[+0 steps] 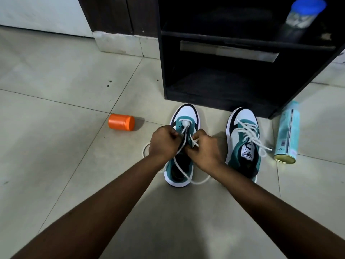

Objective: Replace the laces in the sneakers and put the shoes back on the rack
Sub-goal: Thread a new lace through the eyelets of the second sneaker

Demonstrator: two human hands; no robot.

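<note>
Nearest the camera, two bare forearms are reaching forward from 6 o'clock toward the middle of the floor (65, 81). The left hand (164, 142) and the right hand (204, 147) are meeting over the left sneaker (182, 146), which is sitting just past centre with its toe pointing to 12 o'clock, probably so the eyelet rows are facing the person squarely. The fingers of both hands are curling tight and each is pinching a strand of the white lace (183, 173); the hands are working close together at the lower eyelets, seemingly feeding the lace through. The slack is trailing out in loops at 9 o'clock of the shoe and round its heel at 6 o'clock, lying loose on the tiles so it can be drawn up as needed.

At 3 o'clock of that shoe, the right sneaker (242, 141) is standing apart, its lace looking already threaded but untied. An orange jar (121, 122) is lying on its side at 10 o'clock, and a pale blue spray can (286, 135) is lying at 3 o'clock beyond the pair.

Farthest off, at 12 to 1 o'clock, the dark rack (233, 98) is waiting with its lower shelf open, and a blue-lidded container (300, 15) is standing on an upper shelf.
</note>
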